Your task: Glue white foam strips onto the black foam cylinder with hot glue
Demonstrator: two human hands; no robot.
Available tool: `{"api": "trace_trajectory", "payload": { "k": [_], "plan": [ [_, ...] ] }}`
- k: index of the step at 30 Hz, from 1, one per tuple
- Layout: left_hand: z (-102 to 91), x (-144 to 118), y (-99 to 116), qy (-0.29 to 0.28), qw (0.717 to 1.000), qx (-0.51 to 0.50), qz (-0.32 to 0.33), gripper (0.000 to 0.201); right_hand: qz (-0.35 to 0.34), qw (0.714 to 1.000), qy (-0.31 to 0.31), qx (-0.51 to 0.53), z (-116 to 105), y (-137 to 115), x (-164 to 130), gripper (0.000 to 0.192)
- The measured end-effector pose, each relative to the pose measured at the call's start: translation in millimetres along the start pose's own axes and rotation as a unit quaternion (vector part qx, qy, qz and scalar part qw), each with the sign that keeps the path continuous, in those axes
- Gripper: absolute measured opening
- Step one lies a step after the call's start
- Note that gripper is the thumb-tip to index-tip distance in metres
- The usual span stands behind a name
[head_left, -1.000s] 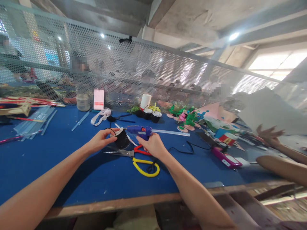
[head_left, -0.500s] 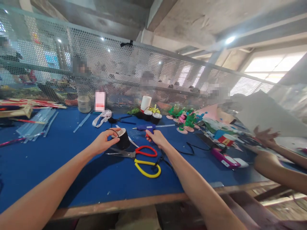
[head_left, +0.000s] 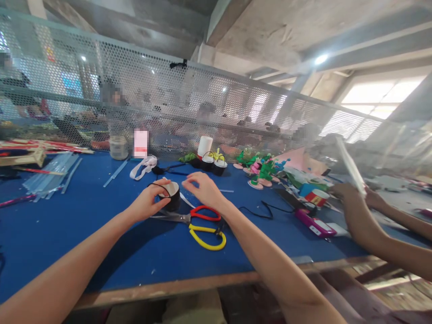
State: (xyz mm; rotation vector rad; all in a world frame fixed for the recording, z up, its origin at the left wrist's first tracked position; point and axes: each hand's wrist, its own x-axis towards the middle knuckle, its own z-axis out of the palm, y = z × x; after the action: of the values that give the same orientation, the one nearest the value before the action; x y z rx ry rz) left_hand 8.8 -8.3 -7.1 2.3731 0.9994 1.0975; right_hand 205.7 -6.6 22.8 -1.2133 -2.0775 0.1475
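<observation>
Black little pot [head_left: 173, 196] sits mid-frame on the blue counter [head_left: 84, 225], gripped by the left hand [head_left: 147, 204] to steady it. Right hand [head_left: 202, 189] hovers beside its rim, fingers loosely pinched and holding nothing, just above the scissors [head_left: 199, 222].

We read no text anywhere: the label on the jar [head_left: 141, 143] by the mesh is blurred beyond reading.
</observation>
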Motion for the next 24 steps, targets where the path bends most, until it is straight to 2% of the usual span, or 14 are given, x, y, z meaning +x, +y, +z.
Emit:
{"api": "trace_trajectory", "payload": {
  "k": [2,3,5,9,12,14,18,21,24],
  "plan": [
    [-0.2,0,3,-0.007,1.000,0.002,0.012,0.016,-0.090,0.994,-0.010,0.052,9,-18,4,0.014],
    [-0.5,0,4,-0.013,1.000,0.003,0.015,0.017,-0.111,0.991,-0.016,0.067,14,-26,6,0.012],
    [-1.1,1,7,-0.020,1.000,0.000,0.012,0.018,-0.110,0.991,-0.010,0.080,24,-35,9,0.011],
    [-2.5,3,8,-0.017,0.999,-0.028,-0.020,0.017,-0.068,0.990,0.028,0.122,32,-37,8,0.019],
    [-3.8,3,8,-0.006,0.997,-0.063,-0.038,0.016,-0.016,0.981,0.057,0.187,28,-32,4,0.013],
    [-5.0,3,8,-0.003,0.994,-0.099,-0.056,0.017,0.044,0.964,0.046,0.258,21,-28,2,0.007],
    [-7.1,2,13,-0.033,0.970,-0.212,-0.110,0.026,0.157,0.903,0.022,0.400,9,-21,-4,0.019],
    [-7.7,2,20,-0.056,0.947,-0.276,-0.154,0.032,0.176,0.875,0.039,0.450,3,-16,-11,0.021],
    [-8.3,2,29,-0.071,0.936,-0.298,-0.175,0.033,0.170,0.867,0.057,0.465,2,-12,-19,0.022]
  ]
}}
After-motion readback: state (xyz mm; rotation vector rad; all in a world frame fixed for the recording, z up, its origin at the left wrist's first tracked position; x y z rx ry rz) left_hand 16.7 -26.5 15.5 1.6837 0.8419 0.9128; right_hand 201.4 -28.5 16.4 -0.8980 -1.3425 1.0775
